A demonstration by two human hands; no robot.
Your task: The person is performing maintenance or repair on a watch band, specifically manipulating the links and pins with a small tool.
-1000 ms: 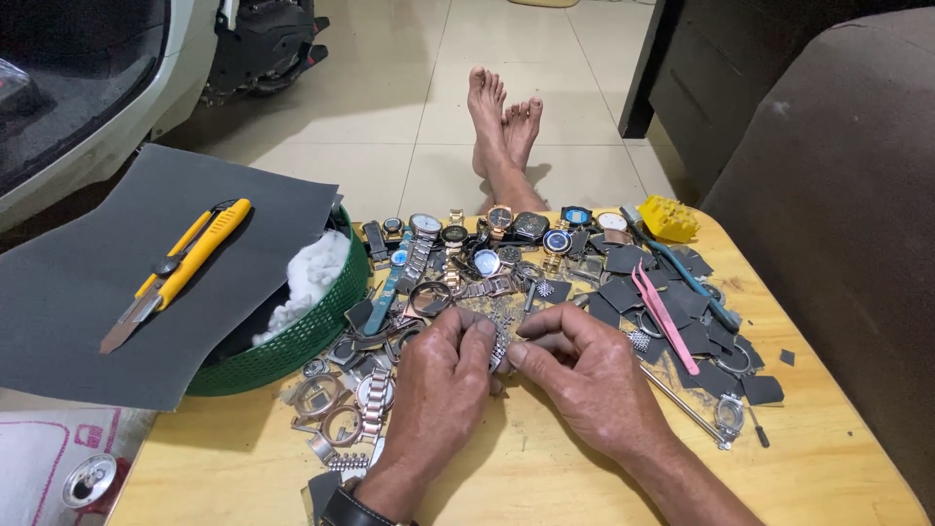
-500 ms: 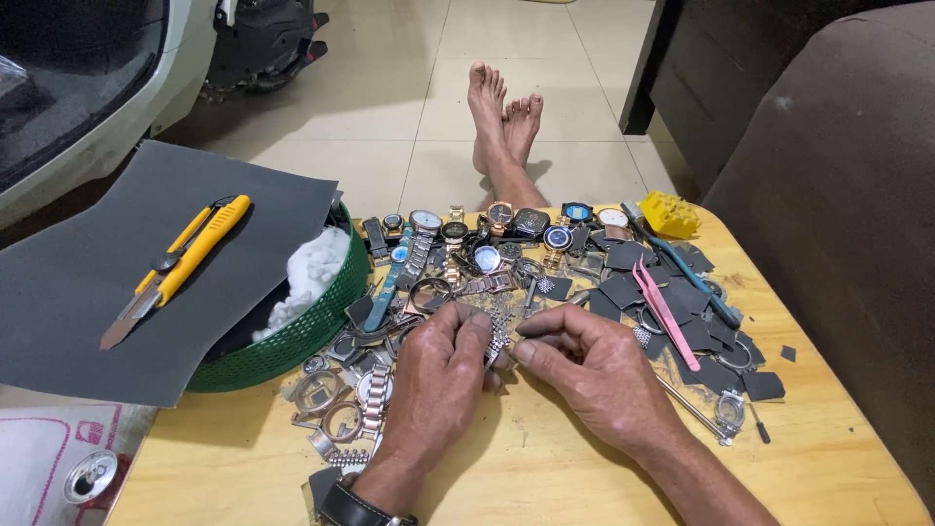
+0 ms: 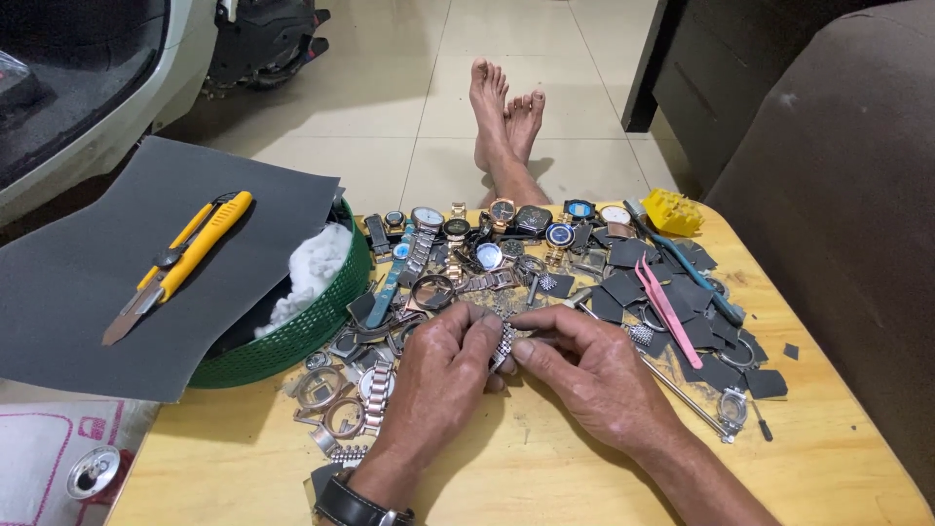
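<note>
1. Hands meet at the middle of the wooden table (image 3: pixel 545 468). The left hand (image 3: pixel 443 375) and right hand (image 3: pixel 594 370) both pinch a small metal watch band (image 3: pixel 504 343) between tight fingertips.
2. Watches (image 3: pixel 506 224) line the far edge; a green basket (image 3: pixel 292 336) sits left.
3. It looks like fiddly link work, needing slow, steady fingers.

Both hands, the left hand (image 3: pixel 443 375) and the right hand (image 3: pixel 594 375), are bare, without sleeves. A black wristwatch (image 3: pixel 351 505) is on the left wrist. The feet (image 3: pixel 502 117) are bare too.
</note>
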